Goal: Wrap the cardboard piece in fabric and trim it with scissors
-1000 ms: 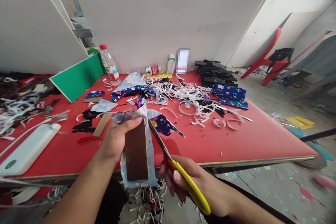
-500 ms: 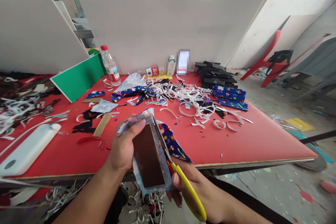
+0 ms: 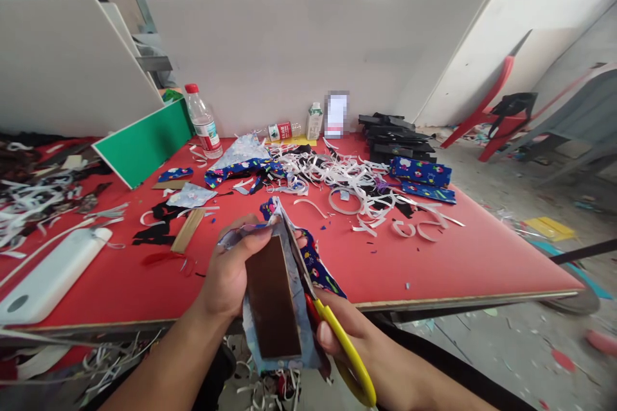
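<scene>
Fabric (image 3: pixel 308 337) lies behind the brown board (image 3: pixel 273 302), its margin showing right of and below it; the left hand (image 3: pixel 231 266), thumb and fingers closed, pinches both at the board's upper left. The right hand (image 3: pixel 351 324) grips yellow-handled scissors (image 3: pixel 343 343), blades along the board's right side. There a dark-blue flap (image 3: pixel 318 266) looks partly cut loose; the margin below the board seems untrimmed.

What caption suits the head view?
Left fingers hold a brown panel on blue fabric; right fingers hold scissors beside it.
</scene>
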{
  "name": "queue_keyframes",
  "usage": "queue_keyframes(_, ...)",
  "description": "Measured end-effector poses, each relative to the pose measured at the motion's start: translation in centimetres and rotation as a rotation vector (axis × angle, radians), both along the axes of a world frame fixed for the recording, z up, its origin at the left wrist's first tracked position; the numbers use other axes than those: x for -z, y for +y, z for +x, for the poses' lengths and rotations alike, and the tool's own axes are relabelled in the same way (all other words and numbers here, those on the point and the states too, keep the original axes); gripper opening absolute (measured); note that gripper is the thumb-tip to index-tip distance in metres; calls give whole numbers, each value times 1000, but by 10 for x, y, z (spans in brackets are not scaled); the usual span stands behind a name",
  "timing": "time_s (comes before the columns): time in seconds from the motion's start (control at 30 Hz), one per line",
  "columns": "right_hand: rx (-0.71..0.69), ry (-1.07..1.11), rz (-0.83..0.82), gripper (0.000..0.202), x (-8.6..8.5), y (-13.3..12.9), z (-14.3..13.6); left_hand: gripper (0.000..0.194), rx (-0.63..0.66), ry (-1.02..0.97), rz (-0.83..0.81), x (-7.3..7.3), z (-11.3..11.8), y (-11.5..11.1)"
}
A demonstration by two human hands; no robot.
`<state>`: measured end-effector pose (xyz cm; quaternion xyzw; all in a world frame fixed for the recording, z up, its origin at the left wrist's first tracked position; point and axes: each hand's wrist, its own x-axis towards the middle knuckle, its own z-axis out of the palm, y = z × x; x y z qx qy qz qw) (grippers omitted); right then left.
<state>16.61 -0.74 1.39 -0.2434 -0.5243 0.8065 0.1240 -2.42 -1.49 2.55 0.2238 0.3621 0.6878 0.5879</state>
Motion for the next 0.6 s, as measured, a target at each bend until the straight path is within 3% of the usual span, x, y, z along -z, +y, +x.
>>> queue_keyframes(0.13,25,12,46,68,-2,7,2,16,35,7,-69,2,-1,1)
queue_keyframes(0.3,50,3,-4,65,15,9,0,25,63,34,-214,3,-2,3)
queue_keyframes(0.6,116,9,6,61,25,17,-4,23,19,33,-210,6,-5,10)
